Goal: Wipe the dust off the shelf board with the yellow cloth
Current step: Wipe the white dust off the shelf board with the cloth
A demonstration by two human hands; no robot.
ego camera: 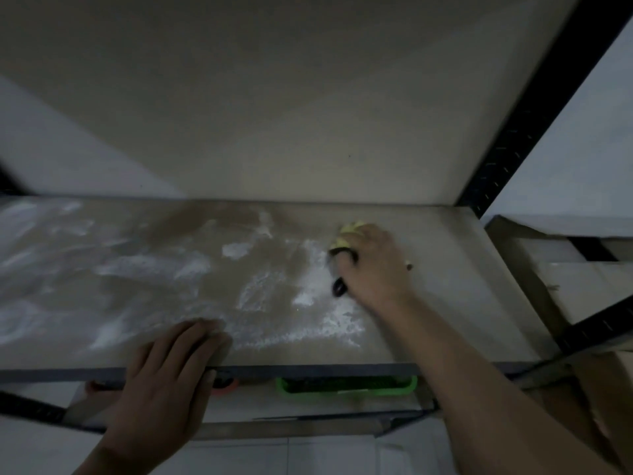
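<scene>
Right hand [371,260] bunches yellow cloth [349,233] right of centre, left hand [168,378] flat on shelf board [462,286] edge; best sweep leftward through dust [318,279], pressing evenly.

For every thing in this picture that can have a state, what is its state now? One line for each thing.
shelf board: dusty on left and middle, right part mostly bare.
dust: white, smeared in patches.
yellow cloth: bunched, pressed on the board.
right hand: fingers curled round the cloth.
left hand: fingers straight, resting on the board's front edge.
green basket: on the level below, mostly hidden.
</scene>
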